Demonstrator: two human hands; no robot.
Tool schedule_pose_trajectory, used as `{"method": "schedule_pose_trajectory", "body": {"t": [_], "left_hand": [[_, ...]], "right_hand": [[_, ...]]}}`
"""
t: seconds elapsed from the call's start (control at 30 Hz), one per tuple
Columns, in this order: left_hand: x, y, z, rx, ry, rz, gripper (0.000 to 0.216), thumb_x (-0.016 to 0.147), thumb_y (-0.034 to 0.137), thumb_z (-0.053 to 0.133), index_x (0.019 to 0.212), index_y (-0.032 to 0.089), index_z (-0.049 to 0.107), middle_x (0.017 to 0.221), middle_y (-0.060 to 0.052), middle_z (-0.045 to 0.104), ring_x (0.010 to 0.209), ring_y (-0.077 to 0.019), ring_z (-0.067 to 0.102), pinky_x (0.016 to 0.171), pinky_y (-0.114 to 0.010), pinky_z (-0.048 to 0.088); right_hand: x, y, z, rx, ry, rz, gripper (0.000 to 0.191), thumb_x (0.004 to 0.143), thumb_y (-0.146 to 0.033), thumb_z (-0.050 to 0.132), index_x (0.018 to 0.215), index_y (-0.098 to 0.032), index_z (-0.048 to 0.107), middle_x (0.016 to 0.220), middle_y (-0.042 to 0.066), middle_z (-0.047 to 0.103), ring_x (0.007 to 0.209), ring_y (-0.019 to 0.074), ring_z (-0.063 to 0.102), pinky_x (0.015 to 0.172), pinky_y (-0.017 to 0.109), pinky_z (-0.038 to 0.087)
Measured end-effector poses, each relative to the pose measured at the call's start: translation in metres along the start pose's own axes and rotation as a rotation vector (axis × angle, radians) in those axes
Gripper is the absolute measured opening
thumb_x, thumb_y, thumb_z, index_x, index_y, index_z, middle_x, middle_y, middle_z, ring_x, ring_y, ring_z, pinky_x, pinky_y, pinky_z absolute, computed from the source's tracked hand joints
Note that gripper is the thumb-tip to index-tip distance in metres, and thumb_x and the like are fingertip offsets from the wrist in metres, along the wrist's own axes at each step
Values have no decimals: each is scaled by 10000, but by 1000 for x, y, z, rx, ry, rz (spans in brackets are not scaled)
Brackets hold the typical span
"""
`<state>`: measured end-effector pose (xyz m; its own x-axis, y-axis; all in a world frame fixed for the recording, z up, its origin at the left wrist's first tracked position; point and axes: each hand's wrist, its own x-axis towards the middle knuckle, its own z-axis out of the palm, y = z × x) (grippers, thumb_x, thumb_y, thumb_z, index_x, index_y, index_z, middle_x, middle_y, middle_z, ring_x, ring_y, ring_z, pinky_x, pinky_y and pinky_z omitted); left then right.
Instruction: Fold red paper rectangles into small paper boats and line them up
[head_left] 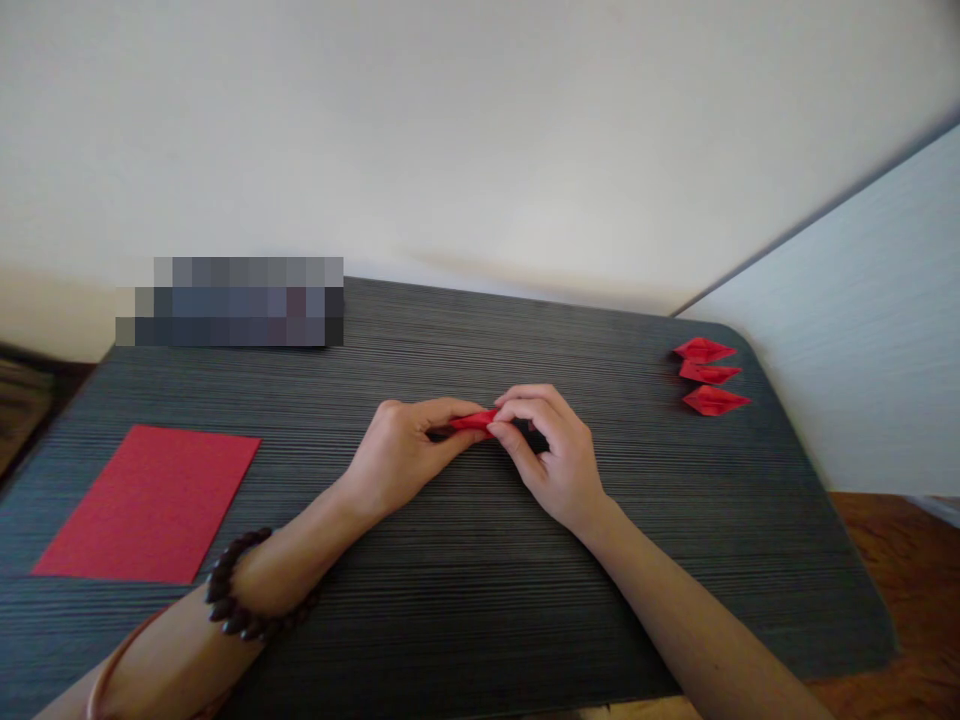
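Between both hands, over the middle of the table, is a small folded piece of red paper (474, 421). My left hand (405, 445) pinches its left part between thumb and fingers. At its right end my right hand (551, 445) grips the paper with thumb and fingertips. Fingers cover much of the piece, so its full shape is hidden. Three folded red paper boats (716, 401) sit in a short column at the table's far right. A flat red paper sheet (150, 505) lies at the left, beside my left forearm.
The dark striped table (450, 600) has a rounded right end. A pixelated, blurred-out object (247, 305) stands at its back left. Behind the table rises a pale wall (480, 130), and a light panel (862, 320) borders the right side.
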<state>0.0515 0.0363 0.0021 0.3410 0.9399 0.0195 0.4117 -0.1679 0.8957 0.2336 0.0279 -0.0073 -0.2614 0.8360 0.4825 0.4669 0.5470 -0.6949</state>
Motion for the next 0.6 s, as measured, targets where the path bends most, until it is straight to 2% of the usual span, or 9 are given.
{"method": "schedule_pose_trajectory", "body": {"t": [0.1,0.6], "left_hand": [[1,-1,-1,18,7,0,199,829,323,619,969,225,720,939,24,742,829,-162,692,800,-237,533],[1,-1,-4,46,-2,20,202,831,354,612,954,249,733,931,30,746,837,-173,696,790,-240,531]], "right_hand": [[2,1,-1,36,-27,15,34,866,-195,579,889,-219,588,901,35,630,864,158,595,769,333,500],[4,1,-5,107,-69,35,23,847,-222,603,825,-219,597,902,27,658,850,155,617,796,336,493]]}}
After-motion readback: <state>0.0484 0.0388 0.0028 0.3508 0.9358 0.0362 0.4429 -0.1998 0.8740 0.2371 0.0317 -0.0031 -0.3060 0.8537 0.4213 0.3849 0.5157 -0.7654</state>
